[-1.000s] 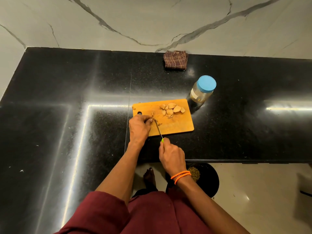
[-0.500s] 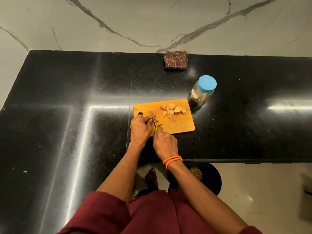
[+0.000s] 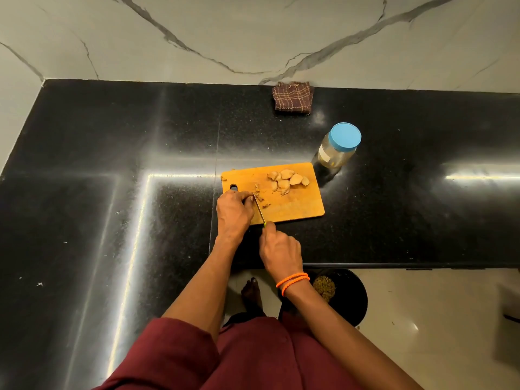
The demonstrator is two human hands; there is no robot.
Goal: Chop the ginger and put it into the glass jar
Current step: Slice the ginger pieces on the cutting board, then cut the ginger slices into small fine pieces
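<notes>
Several ginger slices [image 3: 288, 180] are cut on the board [image 3: 295, 209]; the knife [image 3: 259, 207] is gripped by the right hand [image 3: 281, 249], a piece is pinned under the left hand [image 3: 235, 211] — its fingers curled — and the glass jar [image 3: 337, 149] is left capped, unfilled.

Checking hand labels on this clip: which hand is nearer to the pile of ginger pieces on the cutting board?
Left. The left hand rests on the cutting board, just left of the ginger pieces. The right hand grips the knife off the board's near edge, farther away.
</notes>
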